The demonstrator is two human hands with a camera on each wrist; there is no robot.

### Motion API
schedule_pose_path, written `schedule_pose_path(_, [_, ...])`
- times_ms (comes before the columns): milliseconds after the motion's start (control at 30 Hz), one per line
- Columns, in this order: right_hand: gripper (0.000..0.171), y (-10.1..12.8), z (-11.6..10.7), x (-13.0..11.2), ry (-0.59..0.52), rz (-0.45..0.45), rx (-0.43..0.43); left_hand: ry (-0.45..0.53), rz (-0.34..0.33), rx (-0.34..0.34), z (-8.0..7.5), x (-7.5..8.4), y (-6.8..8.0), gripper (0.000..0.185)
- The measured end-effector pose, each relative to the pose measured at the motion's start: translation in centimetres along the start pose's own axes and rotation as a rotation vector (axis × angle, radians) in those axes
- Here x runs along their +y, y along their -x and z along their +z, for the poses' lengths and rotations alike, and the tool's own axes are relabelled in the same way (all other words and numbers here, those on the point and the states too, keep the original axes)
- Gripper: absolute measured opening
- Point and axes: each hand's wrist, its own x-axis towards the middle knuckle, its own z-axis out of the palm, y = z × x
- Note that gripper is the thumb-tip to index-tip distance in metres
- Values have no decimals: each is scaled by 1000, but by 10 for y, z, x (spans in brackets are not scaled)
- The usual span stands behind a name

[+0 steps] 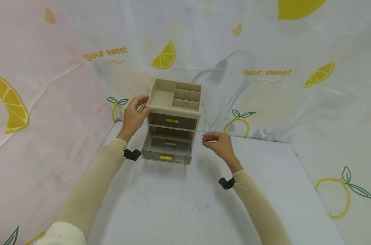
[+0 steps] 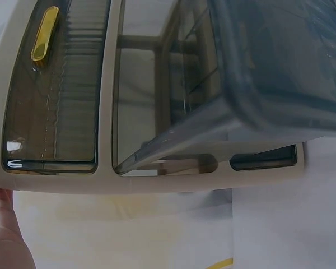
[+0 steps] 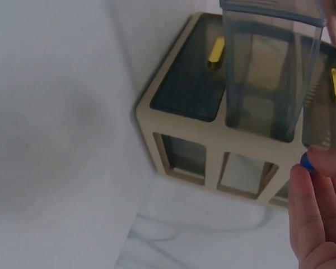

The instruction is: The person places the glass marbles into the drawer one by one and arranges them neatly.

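Lemon-print cloth [image 1: 265,51] hangs behind and beside a white table [image 1: 179,211], with "Sour sweet" lettered on it. On the table, the left hand [image 1: 135,115] grips the top left corner of a beige organizer [image 1: 176,102], thumb on the front edge and fingers curled over the rim. The right hand [image 1: 219,143] hovers just right of the organizer, apart from it, its fingers drawn together and pinching a small blue thing [image 3: 306,162] at the fingertips; what that thing is cannot be told. The organizer stands upright near the back of the table. Its top is an open tray split into one big cell and six small ones. Below that sits a shut smoky drawer [image 1: 172,120] with a gold handle [image 1: 172,120]. Under it a clear drawer [image 1: 167,149], also gold-handled, is pulled out toward the person. Beige sleeves [image 1: 93,183] cover both arms, each with a black camera mount [image 1: 132,154] at the wrist.
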Motion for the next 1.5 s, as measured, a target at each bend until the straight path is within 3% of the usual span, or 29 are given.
schedule_pose_path(167, [26, -4, 13, -17, -55, -35, -43, 9, 4, -4, -1, -2, -1, 49])
schedule_pose_path(633, [24, -4, 55, -36, 19, -82, -213, 21, -14, 8, 0, -5, -2, 50])
schedule_pose_path(867, [23, -8, 63, -40, 106, -121, -305, 30, -6, 33, 0, -33, -12, 51])
schedule_pose_path(1167, [27, -21, 73, -46, 187, -135, -457, 18, 8, 33, -2, -37, -12, 50])
schedule_pose_path(1400, [23, -28, 82, -52, 258, -89, -544, 19, 8, 5, -2, -3, -3, 49])
schedule_pose_path(1500, [20, -31, 83, -53, 310, -51, -593, 10, 2, 3, -2, -3, -2, 49])
